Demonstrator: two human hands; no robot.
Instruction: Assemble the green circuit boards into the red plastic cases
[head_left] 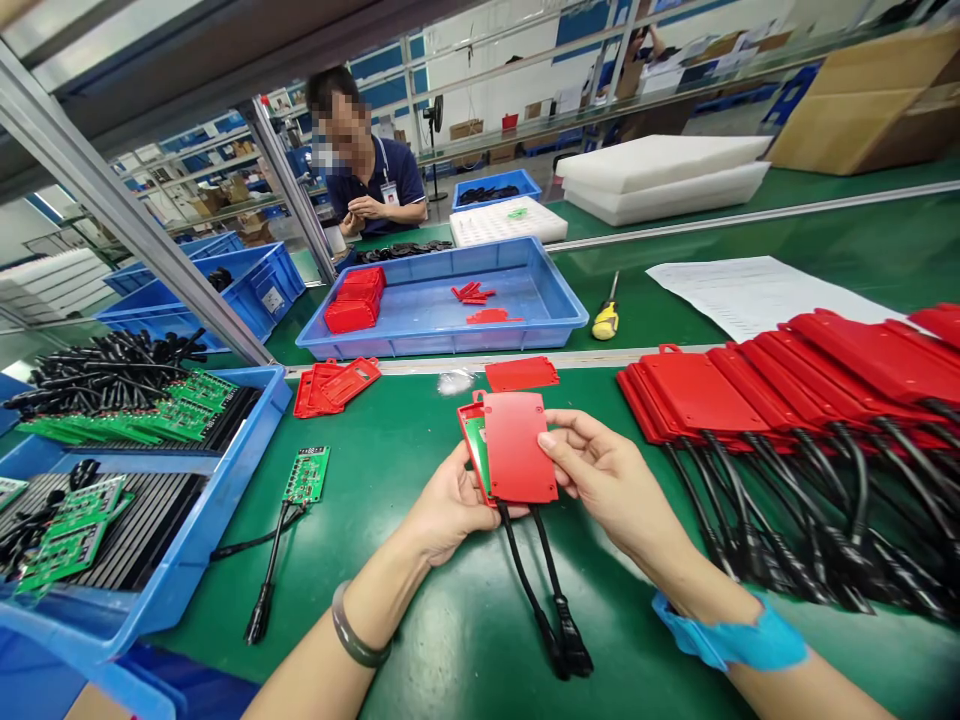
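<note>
My left hand (pixel 454 505) is closed around a red plastic case (pixel 471 412) with a green circuit board (pixel 477 450) inside. Two black cables (pixel 544 585) hang from the case's lower end over the green bench. Between thumb and fingers, my right hand (pixel 600 465) grips a flat red cover (pixel 517 450). The cover lies over the case, shifted to the right, so a strip of board shows at its left side. Just beyond my hands, another red cover (pixel 523 374) lies on the bench. To the left is a loose circuit board (pixel 306 474) with black cables.
Rows of red cased units (pixel 720 390) with black cables lie at right. A blue tray (pixel 442 345) holds red parts; a yellow screwdriver (pixel 606 318) lies beside it. At left, a blue bin (pixel 259 430) holds boards. Red frames (pixel 334 385) lie nearby. A co-worker (pixel 375 175) sits opposite.
</note>
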